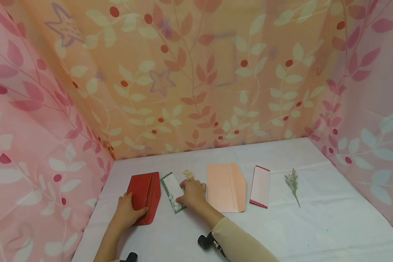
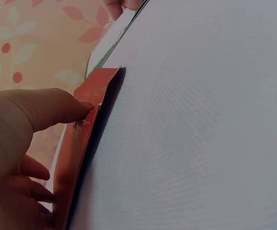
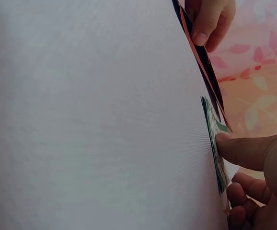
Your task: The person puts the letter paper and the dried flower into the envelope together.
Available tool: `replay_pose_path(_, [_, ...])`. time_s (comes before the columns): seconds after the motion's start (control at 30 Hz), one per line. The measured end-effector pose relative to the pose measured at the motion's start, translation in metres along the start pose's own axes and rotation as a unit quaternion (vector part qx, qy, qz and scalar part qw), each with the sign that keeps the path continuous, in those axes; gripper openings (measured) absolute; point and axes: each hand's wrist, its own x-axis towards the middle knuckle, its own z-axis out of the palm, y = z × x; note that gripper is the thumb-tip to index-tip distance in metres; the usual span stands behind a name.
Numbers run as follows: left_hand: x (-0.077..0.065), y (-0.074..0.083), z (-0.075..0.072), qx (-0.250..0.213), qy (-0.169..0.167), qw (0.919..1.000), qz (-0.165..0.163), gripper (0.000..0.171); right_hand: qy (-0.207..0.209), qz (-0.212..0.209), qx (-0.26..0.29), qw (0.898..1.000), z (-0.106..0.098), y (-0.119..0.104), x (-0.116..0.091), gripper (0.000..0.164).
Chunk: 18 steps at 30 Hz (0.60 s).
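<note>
The left hand [image 1: 126,211], at eight o'clock of the red envelope [image 1: 141,186], holds it, fingers bent at the edge and thumb upon its face. The right hand [image 1: 194,194] is at three o'clock of the green-edged card [image 1: 171,186]; its thumb touches the card, fingers half bent, but from here I cannot tell if it pinches. From this hand, I see cream flowers [image 1: 188,174] at twelve, peach envelope [image 1: 222,187] at three.

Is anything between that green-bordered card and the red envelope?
Nothing visible lies between the green-bordered card and the red envelope. The left hand holds the envelope from the side away from the card.
</note>
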Motion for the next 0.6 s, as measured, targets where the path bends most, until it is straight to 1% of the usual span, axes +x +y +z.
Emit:
replay_pose_path(0.17, [-0.001,0.001,0.001,-0.006,0.004,1.0000,-0.003,0.105,-0.006,0.003,0.001,1.000,0.001,-0.002,0.001,0.053])
replay_pose_path(0.43, [-0.002,0.002,0.003,-0.019,0.019,0.9996,-0.001,0.101,-0.017,0.026,-0.059,0.998,-0.001,-0.008,0.002,0.054])
replay_pose_path(0.5, [-0.001,0.001,0.004,-0.023,0.023,0.9995,-0.002,0.100,-0.014,0.029,-0.060,0.998,-0.002,-0.010,0.001,0.054])
replay_pose_path(0.6, [-0.001,0.000,0.005,-0.030,0.027,0.9992,-0.005,0.100,-0.017,0.035,-0.046,0.998,-0.006,-0.013,0.000,0.052])
